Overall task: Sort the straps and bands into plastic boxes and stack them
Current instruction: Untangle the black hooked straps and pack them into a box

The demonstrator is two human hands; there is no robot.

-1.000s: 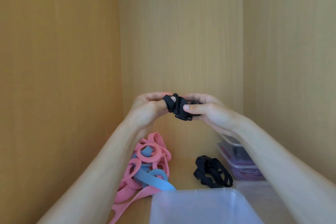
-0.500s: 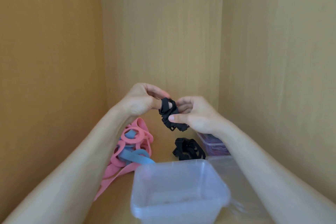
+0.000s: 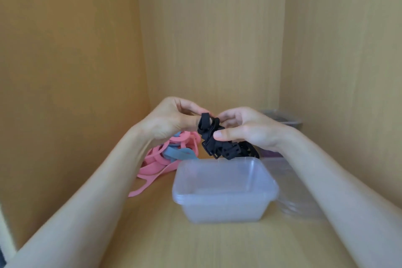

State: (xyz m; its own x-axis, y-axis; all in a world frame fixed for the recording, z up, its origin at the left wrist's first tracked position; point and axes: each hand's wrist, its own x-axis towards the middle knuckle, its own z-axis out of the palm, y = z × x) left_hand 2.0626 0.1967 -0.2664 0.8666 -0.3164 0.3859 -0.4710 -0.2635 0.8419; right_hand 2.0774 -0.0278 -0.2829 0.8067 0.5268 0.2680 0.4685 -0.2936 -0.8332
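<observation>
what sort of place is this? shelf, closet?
Probably inside a wooden cupboard or wardrobe: wood-grain panels close in on the left, back and right, and a plastic box and loose bands sit on the wooden shelf.

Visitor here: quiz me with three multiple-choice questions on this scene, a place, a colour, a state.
1. The pink and blue bands lie where, relative to the clear box? A) inside B) left C) right
2. The strap held by left hand and right hand is: A) green B) white C) black
3. The clear box is: A) open B) lidded C) upside down
B, the pile sits beside its left wall; C, the bundle is black; A, its rim is uncovered.
</observation>
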